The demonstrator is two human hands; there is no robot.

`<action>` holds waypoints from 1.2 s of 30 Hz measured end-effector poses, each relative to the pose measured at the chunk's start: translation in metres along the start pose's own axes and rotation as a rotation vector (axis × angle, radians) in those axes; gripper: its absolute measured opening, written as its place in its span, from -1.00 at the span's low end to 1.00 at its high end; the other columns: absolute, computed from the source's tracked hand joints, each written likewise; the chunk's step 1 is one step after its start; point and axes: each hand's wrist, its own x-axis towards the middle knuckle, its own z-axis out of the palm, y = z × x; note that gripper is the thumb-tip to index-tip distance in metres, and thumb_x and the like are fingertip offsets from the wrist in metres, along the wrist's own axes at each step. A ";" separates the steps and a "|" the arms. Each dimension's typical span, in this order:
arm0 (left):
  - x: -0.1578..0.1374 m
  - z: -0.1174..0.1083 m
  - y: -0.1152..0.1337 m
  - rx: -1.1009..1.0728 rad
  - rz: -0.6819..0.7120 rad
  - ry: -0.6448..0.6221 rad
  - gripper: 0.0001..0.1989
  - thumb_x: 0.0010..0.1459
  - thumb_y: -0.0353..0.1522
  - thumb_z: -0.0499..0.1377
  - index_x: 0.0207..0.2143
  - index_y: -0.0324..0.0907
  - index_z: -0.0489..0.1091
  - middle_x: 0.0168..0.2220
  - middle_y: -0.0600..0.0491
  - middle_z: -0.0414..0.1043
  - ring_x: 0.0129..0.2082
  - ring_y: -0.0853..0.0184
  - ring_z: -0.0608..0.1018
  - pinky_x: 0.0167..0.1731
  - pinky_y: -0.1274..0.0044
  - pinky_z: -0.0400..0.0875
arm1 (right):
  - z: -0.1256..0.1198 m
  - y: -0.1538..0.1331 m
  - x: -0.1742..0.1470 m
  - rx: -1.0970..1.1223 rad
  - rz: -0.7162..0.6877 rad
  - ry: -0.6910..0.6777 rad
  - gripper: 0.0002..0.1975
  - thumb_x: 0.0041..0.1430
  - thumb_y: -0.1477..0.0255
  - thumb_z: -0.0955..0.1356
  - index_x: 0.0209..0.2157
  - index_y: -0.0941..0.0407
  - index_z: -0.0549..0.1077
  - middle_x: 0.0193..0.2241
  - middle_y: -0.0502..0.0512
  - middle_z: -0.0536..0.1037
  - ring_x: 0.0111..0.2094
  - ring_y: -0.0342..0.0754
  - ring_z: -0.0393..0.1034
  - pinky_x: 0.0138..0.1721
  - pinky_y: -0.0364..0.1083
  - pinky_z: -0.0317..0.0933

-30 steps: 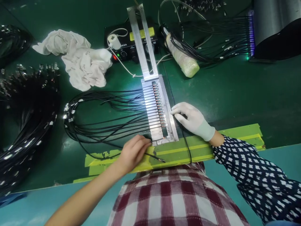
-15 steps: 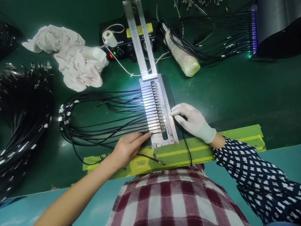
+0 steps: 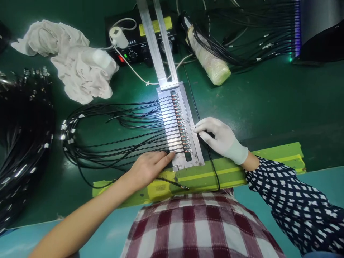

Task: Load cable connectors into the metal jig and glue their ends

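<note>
On the green bench mat, a slotted metal jig lies lengthwise from near to far, black cables fanning out leftward from its grooves. The bare left hand reaches in from the near left, flat and open, fingers extended, its fingertips pressing the nearest cable at the jig's near left corner. The gloved right hand rests against the jig's right edge, fingers loosely curled, gripping nothing visible. Right of the jig the mat lies bare; to the left, cable loops crowd it. A loose cable end lies on the yellow-green tape strip along the near edge.
</note>
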 end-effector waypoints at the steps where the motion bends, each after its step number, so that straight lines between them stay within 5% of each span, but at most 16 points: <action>1: 0.002 -0.001 -0.001 0.005 0.010 -0.003 -0.70 0.34 -0.54 -0.05 0.07 -0.34 0.30 -0.39 0.03 0.45 -0.45 0.36 0.48 -0.44 0.55 0.35 | 0.000 0.000 0.000 0.000 0.003 0.002 -0.81 0.31 0.53 0.29 -0.18 0.01 0.51 -0.14 0.01 0.56 -0.06 0.01 0.43 0.02 0.04 0.29; 7: -0.001 0.002 0.001 0.055 0.034 0.013 -0.68 0.34 -0.53 -0.03 0.08 -0.34 0.34 -0.32 -0.03 0.46 -0.40 0.33 0.44 -0.37 0.51 0.34 | 0.001 -0.001 0.001 0.004 0.014 -0.001 -0.81 0.30 0.52 0.29 -0.19 0.01 0.51 -0.14 0.01 0.56 -0.05 0.01 0.44 0.03 0.04 0.30; 12: -0.015 0.013 0.010 0.168 -0.108 0.098 -0.62 0.30 -0.54 0.02 0.12 -0.23 0.39 -0.25 -0.07 0.39 -0.28 0.26 0.40 -0.27 0.45 0.26 | 0.001 -0.002 0.001 -0.004 0.023 -0.004 -0.80 0.30 0.52 0.28 -0.19 -0.01 0.52 -0.14 0.01 0.57 -0.05 0.02 0.44 0.02 0.05 0.30; 19: -0.022 0.010 0.020 0.093 -0.187 0.030 -0.52 0.26 -0.60 -0.02 0.19 -0.22 0.32 -0.25 -0.04 0.44 -0.25 0.26 0.40 -0.22 0.40 0.14 | 0.002 -0.003 0.001 -0.033 -0.003 0.025 -0.80 0.30 0.51 0.28 -0.21 0.01 0.53 -0.14 0.03 0.57 -0.06 0.04 0.45 0.03 0.09 0.32; 23: -0.029 -0.002 0.037 -0.040 -0.077 0.025 -0.72 0.29 -0.47 0.09 0.04 -0.26 0.37 -0.15 -0.08 0.50 -0.13 0.23 0.43 -0.08 0.34 0.17 | 0.003 -0.003 -0.001 -0.050 -0.028 0.026 -0.79 0.30 0.54 0.28 -0.18 0.03 0.52 -0.12 0.05 0.56 -0.03 0.03 0.43 0.06 0.08 0.31; 27: -0.032 -0.003 0.047 -0.231 -0.073 -0.052 -0.87 0.30 -0.48 0.06 -0.17 -0.22 0.40 -0.19 -0.06 0.49 -0.18 0.26 0.43 -0.15 0.42 0.28 | 0.003 -0.003 -0.002 -0.063 -0.026 0.028 -0.79 0.29 0.55 0.28 -0.17 0.03 0.52 -0.11 0.05 0.56 -0.03 0.03 0.42 0.07 0.09 0.30; 32: -0.016 0.008 0.040 -0.259 -0.112 0.185 -0.77 0.30 -0.52 0.02 -0.02 -0.26 0.35 -0.28 -0.07 0.45 -0.29 0.30 0.42 -0.29 0.49 0.36 | 0.003 -0.003 -0.001 -0.066 -0.020 0.021 -0.79 0.28 0.55 0.28 -0.18 0.02 0.51 -0.12 0.05 0.56 -0.04 0.05 0.43 0.05 0.10 0.30; 36: -0.001 0.018 0.031 -0.173 -0.129 0.242 -0.67 0.27 -0.57 0.01 0.04 -0.27 0.37 -0.30 -0.07 0.41 -0.33 0.32 0.40 -0.34 0.51 0.36 | 0.004 -0.003 -0.002 -0.070 -0.024 0.032 -0.78 0.28 0.55 0.28 -0.18 0.02 0.52 -0.12 0.05 0.56 -0.04 0.03 0.43 0.06 0.09 0.30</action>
